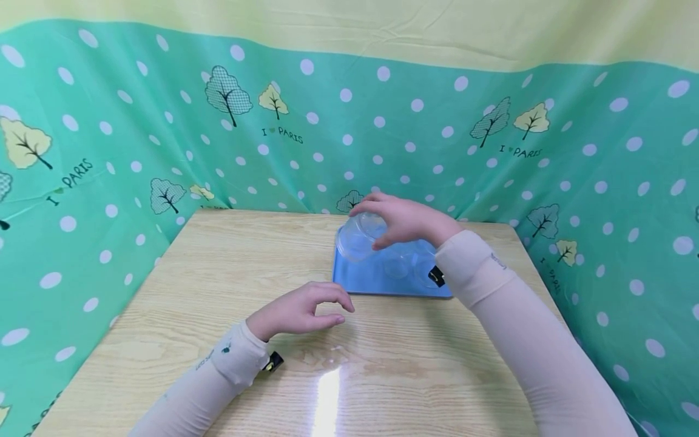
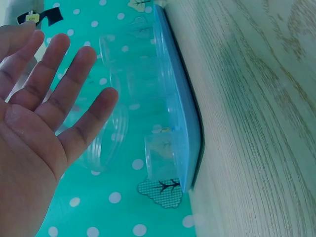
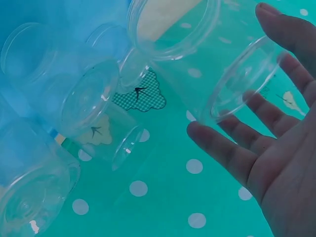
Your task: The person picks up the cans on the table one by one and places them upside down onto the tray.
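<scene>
My right hand [image 1: 409, 220] grips a clear plastic jar [image 1: 354, 241] near its base, thumb on one side and fingers on the other. This jar is tilted, its open mouth pointing down and left, above the left part of a blue tray [image 1: 363, 280]. Several more clear jars stand on the tray, among them one [image 1: 397, 265] below my right hand; in the right wrist view another jar [image 3: 34, 197] shows at lower left. My left hand [image 1: 297, 311] hovers over the table in front of the tray, holding nothing, its fingers loosely bent and apart from the thumb.
The tray lies on a light wood-grain table [image 1: 235, 261] near its back edge. A green dotted curtain [image 1: 306, 121] with printed trees surrounds the back and both sides. Light glares off the table's front.
</scene>
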`<action>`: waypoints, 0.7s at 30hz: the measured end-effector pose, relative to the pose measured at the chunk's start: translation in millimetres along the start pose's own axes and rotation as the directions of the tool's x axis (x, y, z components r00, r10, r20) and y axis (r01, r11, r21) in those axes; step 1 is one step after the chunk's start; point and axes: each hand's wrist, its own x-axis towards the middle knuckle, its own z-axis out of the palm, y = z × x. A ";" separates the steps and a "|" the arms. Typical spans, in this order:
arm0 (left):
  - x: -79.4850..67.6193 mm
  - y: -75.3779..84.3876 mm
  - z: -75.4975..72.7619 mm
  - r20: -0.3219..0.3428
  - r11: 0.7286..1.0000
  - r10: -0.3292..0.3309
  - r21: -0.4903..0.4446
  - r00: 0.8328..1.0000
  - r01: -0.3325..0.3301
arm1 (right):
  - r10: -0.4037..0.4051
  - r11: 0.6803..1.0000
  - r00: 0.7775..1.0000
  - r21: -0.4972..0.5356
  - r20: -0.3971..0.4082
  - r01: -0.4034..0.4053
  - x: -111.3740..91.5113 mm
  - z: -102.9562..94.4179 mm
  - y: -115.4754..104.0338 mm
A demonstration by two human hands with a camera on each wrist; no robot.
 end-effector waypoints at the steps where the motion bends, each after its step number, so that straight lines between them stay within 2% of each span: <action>1: 0.1 0.2 -0.4 0.004 1.000 -0.005 -0.002 1.000 0.005 | 0.004 1.000 1.000 0.001 0.010 -0.004 1.6 0.2 0.3; 21: 0.5 3.9 -1.9 0.045 0.999 -0.015 0.046 0.999 0.013 | 0.076 0.997 0.988 -0.034 0.138 -0.072 34.0 9.6 -4.5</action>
